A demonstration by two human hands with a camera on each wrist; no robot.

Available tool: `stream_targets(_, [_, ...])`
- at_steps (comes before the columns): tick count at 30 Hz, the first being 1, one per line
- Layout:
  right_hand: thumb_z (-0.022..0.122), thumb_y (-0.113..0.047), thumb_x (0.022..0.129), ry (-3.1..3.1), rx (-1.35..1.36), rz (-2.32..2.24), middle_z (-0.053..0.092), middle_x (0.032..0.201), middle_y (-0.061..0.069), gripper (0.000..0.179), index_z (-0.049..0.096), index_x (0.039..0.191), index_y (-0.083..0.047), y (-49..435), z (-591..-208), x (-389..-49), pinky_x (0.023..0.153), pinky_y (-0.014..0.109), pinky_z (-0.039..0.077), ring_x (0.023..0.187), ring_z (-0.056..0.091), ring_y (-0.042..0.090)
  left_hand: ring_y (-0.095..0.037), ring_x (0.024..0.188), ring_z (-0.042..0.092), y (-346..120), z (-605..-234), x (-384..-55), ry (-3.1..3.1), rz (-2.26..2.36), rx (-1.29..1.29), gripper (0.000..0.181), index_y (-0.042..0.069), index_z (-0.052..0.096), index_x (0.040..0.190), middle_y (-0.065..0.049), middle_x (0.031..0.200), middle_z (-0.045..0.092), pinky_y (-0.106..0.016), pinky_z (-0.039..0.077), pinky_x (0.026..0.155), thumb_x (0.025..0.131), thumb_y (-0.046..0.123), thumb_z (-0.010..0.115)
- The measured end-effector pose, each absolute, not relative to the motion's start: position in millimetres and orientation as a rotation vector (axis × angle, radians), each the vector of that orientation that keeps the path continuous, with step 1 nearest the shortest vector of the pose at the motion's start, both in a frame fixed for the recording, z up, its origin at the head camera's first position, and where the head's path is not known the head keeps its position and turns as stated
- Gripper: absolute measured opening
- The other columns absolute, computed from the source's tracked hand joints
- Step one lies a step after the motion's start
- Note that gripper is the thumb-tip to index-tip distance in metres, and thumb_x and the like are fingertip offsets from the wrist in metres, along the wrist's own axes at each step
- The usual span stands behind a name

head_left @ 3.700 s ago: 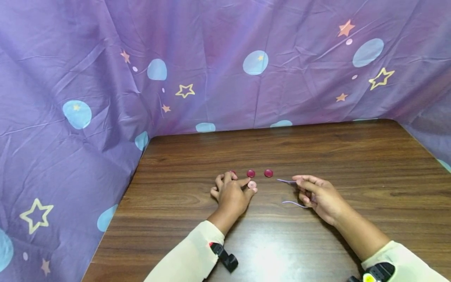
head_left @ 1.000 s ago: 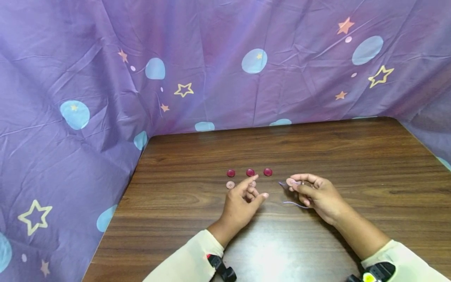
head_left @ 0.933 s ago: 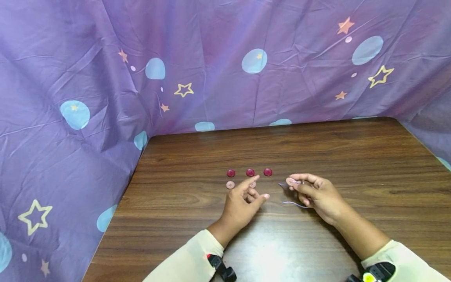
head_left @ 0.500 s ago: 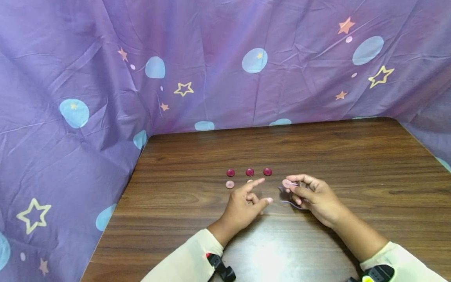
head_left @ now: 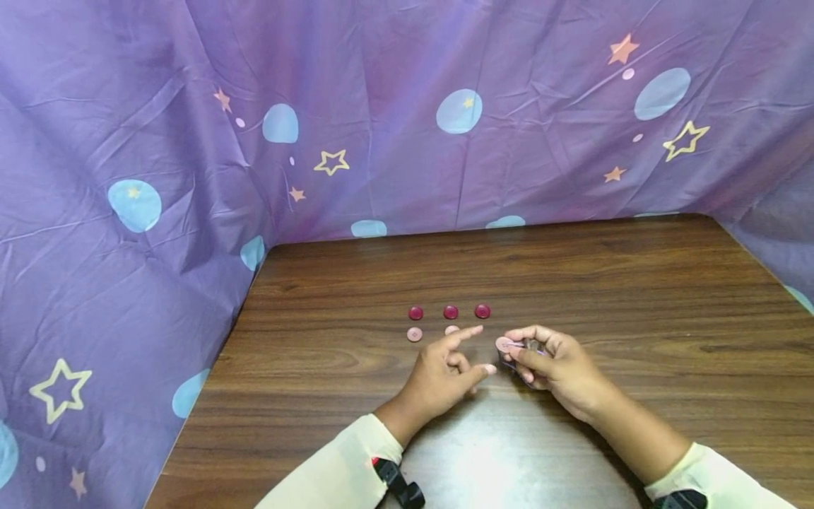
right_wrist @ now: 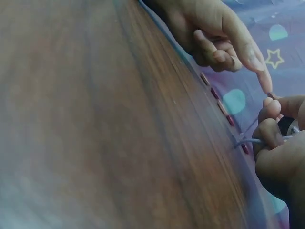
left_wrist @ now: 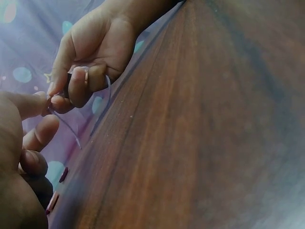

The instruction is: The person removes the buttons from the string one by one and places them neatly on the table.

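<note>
In the head view, my right hand [head_left: 559,371] pinches a pale pink button [head_left: 504,344] together with a lilac string [right_wrist: 250,141]. The string's loose ends hang below the fingers; one end [left_wrist: 71,129] dangles in the left wrist view. A small dark round thing [right_wrist: 286,126] also shows inside the curled right fingers. Just left of the button is my left hand [head_left: 439,375], index finger and thumb stretched out and spread. In the right wrist view its fingertips come right up to the button's edge. Its other fingers are loosely bent and hold nothing.
Three dark red buttons, the left [head_left: 416,312], middle [head_left: 451,312] and right [head_left: 482,311], lie in a row on the wooden table [head_left: 318,424]. Nearer are two pale pink buttons, one [head_left: 415,334] in full view, another [head_left: 451,330] partly behind the left hand. A purple curtain [head_left: 381,106] hangs behind.
A pale pink button has come into the right hand's pinch with the string. The right hand has moved left and nearer; the left hand has left the pink buttons and shifted slightly right.
</note>
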State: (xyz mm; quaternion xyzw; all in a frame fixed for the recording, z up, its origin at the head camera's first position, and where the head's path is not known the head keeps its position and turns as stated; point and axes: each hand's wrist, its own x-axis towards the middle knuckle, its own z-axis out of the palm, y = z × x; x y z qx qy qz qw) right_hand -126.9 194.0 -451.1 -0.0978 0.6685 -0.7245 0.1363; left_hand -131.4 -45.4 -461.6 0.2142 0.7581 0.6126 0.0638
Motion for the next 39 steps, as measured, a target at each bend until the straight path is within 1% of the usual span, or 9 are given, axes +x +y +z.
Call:
stream_targets(3, [0.068, -0.007, 0.107, 1.962, -0.31, -2.102, 0.08, 0.104, -0.002, 0.018, 0.069, 0.124, -0.005, 190, -452, -125, 0.052, 0.017, 0.043, 0.068, 0.056, 0.003, -0.001, 0.049, 0.056, -45, -461, -132, 2.296, 1.832, 0.656, 0.065, 0.007, 0.058, 0.156, -0.023, 0.062, 0.066, -0.015, 0.036, 0.045, 0.096, 0.012, 0.084])
stream_targets(9, [0.071, -0.007, 0.104, 2.019, -0.309, -2.094, 0.078, 0.096, -0.001, 0.019, 0.071, 0.123, -0.003, 185, -452, -122, 0.051, 0.018, 0.044, 0.066, 0.056, 0.003, -0.003, 0.049, 0.056, -45, -460, -131, 2.291, 1.799, 0.677, 0.064, 0.004, 0.059, 0.154, -0.026, 0.06, 0.064, -0.016, 0.039, 0.045, 0.096, 0.012, 0.084])
stream_targets(16, [0.069, -0.006, 0.105, 2.029, -0.329, -2.086, 0.075, 0.093, -0.001, 0.019, 0.069, 0.124, -0.001, 182, -451, -120, 0.051, 0.017, 0.043, 0.066, 0.055, 0.003, -0.006, 0.049, 0.057, -45, -459, -130, 2.273, 1.781, 0.68, 0.063, 0.005, 0.06, 0.154, -0.027, 0.06, 0.064, -0.016, 0.039, 0.045, 0.096, 0.013, 0.084])
stream_targets(19, [0.07, -0.007, 0.105, 2.051, -0.323, -2.059, 0.074, 0.094, -0.001, 0.023, 0.067, 0.126, 0.003, 182, -450, -119, 0.052, 0.017, 0.043, 0.066, 0.055, 0.003, -0.002, 0.047, 0.053, -45, -459, -130, 2.277, 1.772, 0.686, 0.063, 0.005, 0.059, 0.155, -0.028, 0.06, 0.064, -0.016, 0.036, 0.044, 0.097, 0.012, 0.083])
stream_targets(22, [0.071, -0.01, 0.105, 2.08, -0.304, -2.017, 0.071, 0.09, -0.002, 0.028, 0.065, 0.127, 0.007, 180, -449, -118, 0.052, 0.018, 0.044, 0.066, 0.055, 0.004, 0.003, 0.044, 0.046, -45, -459, -130, 2.282, 1.763, 0.691, 0.062, 0.005, 0.059, 0.154, -0.028, 0.059, 0.063, -0.016, 0.033, 0.043, 0.097, 0.011, 0.083])
stream_targets(25, [0.072, -0.011, 0.105, 2.095, -0.286, -1.991, 0.066, 0.085, -0.003, 0.03, 0.065, 0.127, 0.007, 180, -448, -117, 0.052, 0.018, 0.043, 0.065, 0.054, 0.004, 0.005, 0.042, 0.042, -45, -459, -130, 2.289, 1.759, 0.685, 0.061, 0.004, 0.06, 0.154, -0.027, 0.058, 0.062, -0.016, 0.03, 0.042, 0.097, 0.011, 0.082])
stream_targets(29, [0.073, -0.011, 0.104, 2.105, -0.277, -1.98, 0.066, 0.084, -0.001, 0.03, 0.065, 0.126, 0.007, 179, -447, -117, 0.052, 0.019, 0.044, 0.065, 0.054, 0.005, 0.005, 0.042, 0.039, -45, -460, -130, 2.301, 1.752, 0.673, 0.06, 0.004, 0.061, 0.152, -0.025, 0.057, 0.062, -0.016, 0.029, 0.042, 0.097, 0.012, 0.083])
stream_targets(34, [0.076, -0.017, 0.103, 2.115, -0.238, -1.945, 0.065, 0.079, -0.002, 0.031, 0.066, 0.124, 0.004, 179, -447, -118, 0.052, 0.018, 0.043, 0.063, 0.053, 0.004, 0.005, 0.042, 0.038, -45, -460, -131, 2.302, 1.738, 0.673, 0.058, 0.006, 0.063, 0.151, -0.023, 0.058, 0.063, -0.016, 0.029, 0.042, 0.097, 0.014, 0.083])
stream_targets(39, [0.076, -0.018, 0.103, 2.1, -0.227, -1.936, 0.065, 0.077, -0.002, 0.032, 0.066, 0.124, 0.004, 178, -446, -116, 0.052, 0.018, 0.042, 0.063, 0.053, 0.004, 0.004, 0.041, 0.038, -45, -460, -131, 2.299, 1.742, 0.695, 0.056, 0.006, 0.065, 0.15, -0.013, 0.053, 0.061, -0.015, 0.029, 0.041, 0.098, 0.013, 0.083])
